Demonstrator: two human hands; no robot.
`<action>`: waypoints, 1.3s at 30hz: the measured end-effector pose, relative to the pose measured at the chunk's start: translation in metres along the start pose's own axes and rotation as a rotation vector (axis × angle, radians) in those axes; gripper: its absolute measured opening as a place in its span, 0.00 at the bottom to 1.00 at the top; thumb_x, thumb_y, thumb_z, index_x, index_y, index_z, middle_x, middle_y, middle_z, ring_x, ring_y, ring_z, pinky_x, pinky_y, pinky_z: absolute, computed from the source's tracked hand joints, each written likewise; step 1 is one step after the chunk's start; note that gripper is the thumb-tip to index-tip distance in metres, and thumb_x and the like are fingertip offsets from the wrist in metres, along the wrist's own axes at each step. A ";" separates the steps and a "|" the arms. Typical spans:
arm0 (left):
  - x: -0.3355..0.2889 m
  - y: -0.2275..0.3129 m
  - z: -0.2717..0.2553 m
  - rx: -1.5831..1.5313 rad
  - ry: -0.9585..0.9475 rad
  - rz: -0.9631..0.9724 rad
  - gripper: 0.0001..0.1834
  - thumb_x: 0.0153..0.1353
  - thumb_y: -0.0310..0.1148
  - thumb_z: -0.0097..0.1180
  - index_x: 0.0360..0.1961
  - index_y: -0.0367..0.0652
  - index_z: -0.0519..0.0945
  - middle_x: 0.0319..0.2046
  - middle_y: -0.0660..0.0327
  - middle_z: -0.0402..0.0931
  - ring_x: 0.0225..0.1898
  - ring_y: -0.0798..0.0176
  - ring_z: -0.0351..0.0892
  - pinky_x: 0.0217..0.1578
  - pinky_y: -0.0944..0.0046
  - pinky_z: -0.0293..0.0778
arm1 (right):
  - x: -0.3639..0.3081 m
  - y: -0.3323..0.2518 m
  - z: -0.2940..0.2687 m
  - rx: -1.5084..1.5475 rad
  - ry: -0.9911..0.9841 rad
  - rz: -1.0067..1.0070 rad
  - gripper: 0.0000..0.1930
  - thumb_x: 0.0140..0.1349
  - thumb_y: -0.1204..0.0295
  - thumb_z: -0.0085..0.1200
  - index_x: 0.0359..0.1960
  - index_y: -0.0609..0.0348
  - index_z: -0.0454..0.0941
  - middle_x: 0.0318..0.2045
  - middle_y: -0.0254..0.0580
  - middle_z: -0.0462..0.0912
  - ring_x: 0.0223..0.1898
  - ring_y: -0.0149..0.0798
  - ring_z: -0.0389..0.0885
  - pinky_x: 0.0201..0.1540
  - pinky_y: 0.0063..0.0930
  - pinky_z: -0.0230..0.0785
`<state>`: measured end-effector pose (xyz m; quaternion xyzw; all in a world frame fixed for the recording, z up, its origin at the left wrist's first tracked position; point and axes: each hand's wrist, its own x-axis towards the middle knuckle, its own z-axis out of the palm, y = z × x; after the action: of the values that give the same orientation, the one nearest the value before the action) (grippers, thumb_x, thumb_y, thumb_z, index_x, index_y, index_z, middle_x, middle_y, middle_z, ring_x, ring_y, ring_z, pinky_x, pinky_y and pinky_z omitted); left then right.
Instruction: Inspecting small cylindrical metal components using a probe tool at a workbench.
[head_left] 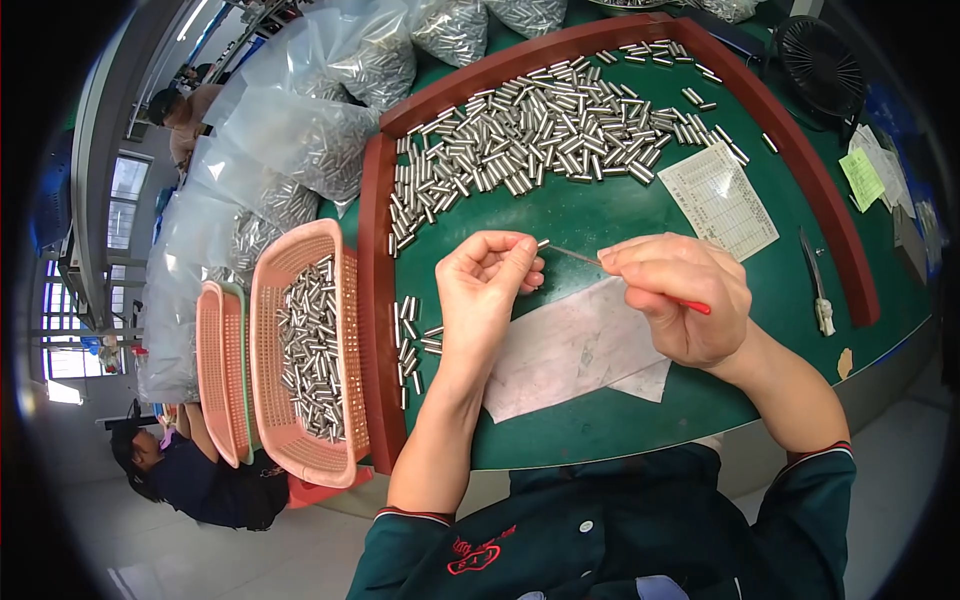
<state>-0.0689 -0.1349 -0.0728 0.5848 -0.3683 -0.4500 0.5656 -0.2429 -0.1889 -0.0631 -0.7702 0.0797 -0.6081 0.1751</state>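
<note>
Between the thumb and fingers of my left hand (487,275) is a small metal cylinder (543,244), only its end showing. My right hand (690,290) grips a thin metal tool with a red handle (692,305). The tool's slim shaft (575,256) points left, its tip close to the cylinder; whether it touches or enters it I cannot tell. Beneath both hands a whitish, smudged cloth (570,345) lies on the green table (590,215). A big heap of shiny metal cylinders (530,130) spreads beyond my hands, and several more (408,345) lie left of my left wrist.
A dark red wooden rim (383,300) borders the work area. Left of it stand a pink basket (262,330) of cylinders and filled plastic bags (310,140). A printed sheet (718,200), tweezers (813,275) and a black fan (820,65) are on the right. Two people are at the left.
</note>
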 end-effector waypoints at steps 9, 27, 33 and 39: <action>0.000 0.002 0.000 -0.012 -0.002 -0.057 0.05 0.55 0.25 0.55 0.28 0.33 0.75 0.21 0.59 0.75 0.20 0.72 0.73 0.23 0.76 0.69 | 0.000 0.001 0.001 -0.038 -0.005 -0.012 0.09 0.50 0.75 0.57 0.31 0.62 0.70 0.22 0.42 0.77 0.21 0.38 0.77 0.20 0.23 0.70; -0.007 -0.004 0.009 -0.059 -0.071 -0.016 0.05 0.55 0.25 0.55 0.30 0.34 0.76 0.22 0.57 0.76 0.22 0.70 0.75 0.25 0.74 0.72 | 0.003 -0.001 0.001 -0.090 0.042 0.026 0.15 0.40 0.72 0.65 0.27 0.61 0.72 0.19 0.39 0.76 0.18 0.36 0.75 0.16 0.21 0.66; -0.003 -0.003 0.003 -0.277 -0.045 -0.059 0.06 0.56 0.27 0.54 0.32 0.34 0.75 0.24 0.57 0.77 0.23 0.69 0.75 0.27 0.72 0.72 | 0.001 -0.001 0.005 -0.038 -0.040 0.001 0.12 0.41 0.78 0.61 0.29 0.63 0.73 0.24 0.43 0.78 0.22 0.39 0.77 0.21 0.23 0.70; -0.003 -0.002 0.002 -0.352 0.020 -0.033 0.06 0.56 0.26 0.54 0.31 0.33 0.75 0.24 0.57 0.76 0.23 0.69 0.75 0.27 0.72 0.72 | -0.001 -0.003 0.006 -0.068 -0.125 -0.046 0.12 0.40 0.79 0.59 0.30 0.64 0.73 0.26 0.46 0.78 0.25 0.40 0.79 0.24 0.25 0.72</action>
<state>-0.0724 -0.1324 -0.0743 0.4870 -0.2686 -0.5110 0.6554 -0.2380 -0.1842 -0.0642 -0.8136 0.0715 -0.5598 0.1396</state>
